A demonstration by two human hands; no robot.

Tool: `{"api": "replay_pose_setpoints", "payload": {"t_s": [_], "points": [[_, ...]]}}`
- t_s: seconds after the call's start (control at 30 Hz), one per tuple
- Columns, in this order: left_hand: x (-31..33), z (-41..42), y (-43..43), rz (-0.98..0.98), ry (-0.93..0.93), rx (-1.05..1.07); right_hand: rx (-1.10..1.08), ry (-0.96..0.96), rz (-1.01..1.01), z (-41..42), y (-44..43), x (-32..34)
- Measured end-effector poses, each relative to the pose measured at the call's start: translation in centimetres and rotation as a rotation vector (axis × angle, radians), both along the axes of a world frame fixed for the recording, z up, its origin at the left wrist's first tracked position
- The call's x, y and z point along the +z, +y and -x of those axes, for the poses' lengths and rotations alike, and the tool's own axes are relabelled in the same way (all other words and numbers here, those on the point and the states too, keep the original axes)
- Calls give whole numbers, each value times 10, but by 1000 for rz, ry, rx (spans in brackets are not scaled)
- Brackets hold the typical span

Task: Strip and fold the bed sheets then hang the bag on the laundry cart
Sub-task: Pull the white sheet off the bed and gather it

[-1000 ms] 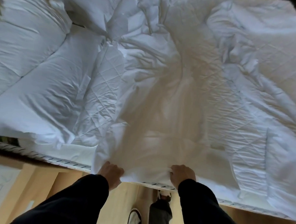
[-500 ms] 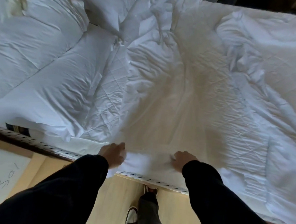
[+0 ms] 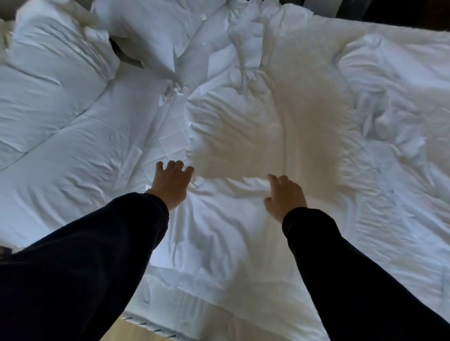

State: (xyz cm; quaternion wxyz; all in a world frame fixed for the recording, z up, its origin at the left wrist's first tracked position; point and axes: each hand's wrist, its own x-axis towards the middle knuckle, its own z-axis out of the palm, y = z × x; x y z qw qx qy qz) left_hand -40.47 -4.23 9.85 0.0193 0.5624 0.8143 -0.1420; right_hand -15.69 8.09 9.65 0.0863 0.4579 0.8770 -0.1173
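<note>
The left hand (image 3: 171, 184) lies palm down with fingers spread; the right hand (image 3: 285, 197) lies flat, fingers loosely extended. Both press on the white sheet (image 3: 229, 222), which runs under them and rumples away ahead and to the right. Whether either thumb hooks any cloth cannot be told. Dark sleeves (image 3: 83, 267) cover the sheet nearest the body. Pillows (image 3: 54, 83) far to the left are blurred. Half a second ago both hands gripped the sheet's edge at the mattress rim (image 3: 155, 328); now they have reached forward onto the bed.

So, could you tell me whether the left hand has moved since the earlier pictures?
Yes: the left hand has gone from the striped mattress edge forward onto the sheet, further up the bed.
</note>
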Motion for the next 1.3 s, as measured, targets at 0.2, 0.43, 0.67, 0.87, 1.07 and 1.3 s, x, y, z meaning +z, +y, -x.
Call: {"api": "replay_pose_setpoints", "payload": {"t_s": [0.2,0.43,0.67,0.87,1.07,1.3], "points": [[-51,-25,-15,218,-221,-107,205,-153,302,2,-13,-53],[-125,-77,-88,360,-258,-96,297,-524,382,-31,-60,-121],[-165,-83,-96,314,-244,-101,318,-507,255,-35,-89,-153],[-168,-85,-103,237,-281,-120,320,-315,262,-37,-90,-149],[-136,-94,-112,204,-249,-117,283,-286,159,-41,-102,-112],[-105,-136,-169,263,-238,-140,243,-343,136,-76,-156,-73]]}}
